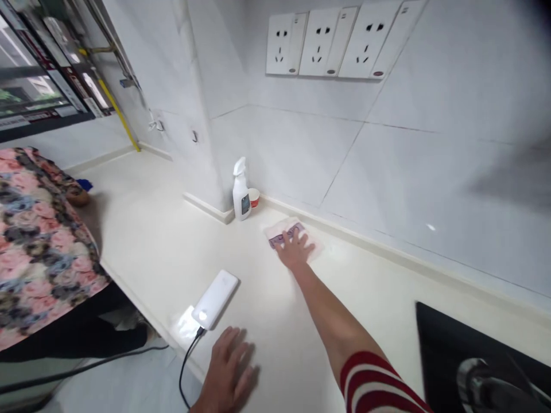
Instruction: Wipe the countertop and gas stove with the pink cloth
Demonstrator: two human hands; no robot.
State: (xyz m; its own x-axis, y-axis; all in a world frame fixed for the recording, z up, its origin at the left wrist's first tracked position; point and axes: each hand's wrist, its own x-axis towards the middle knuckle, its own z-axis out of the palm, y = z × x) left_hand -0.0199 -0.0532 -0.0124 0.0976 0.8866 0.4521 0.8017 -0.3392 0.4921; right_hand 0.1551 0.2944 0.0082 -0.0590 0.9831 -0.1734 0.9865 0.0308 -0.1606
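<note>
My right hand [296, 248] lies flat with spread fingers on a pale pink cloth [279, 230] that has a purple printed band. The cloth rests on the white countertop [262, 298] close to the wall, partly hidden under the palm. Close to the front edge of the counter, my left hand [228, 370] holds nothing, its fingers slightly bent and apart. Just beyond it is a white power bank [217, 295] with a black cable [189, 355] plugged into its near end.
A white spray bottle [240, 192] stands by the wall corner beside a red-and-white cup [254, 198]. At the lower right is a black cooktop [465, 338]. Another person in a floral top [38, 241] stands at the left. Wall sockets [322, 43] are above.
</note>
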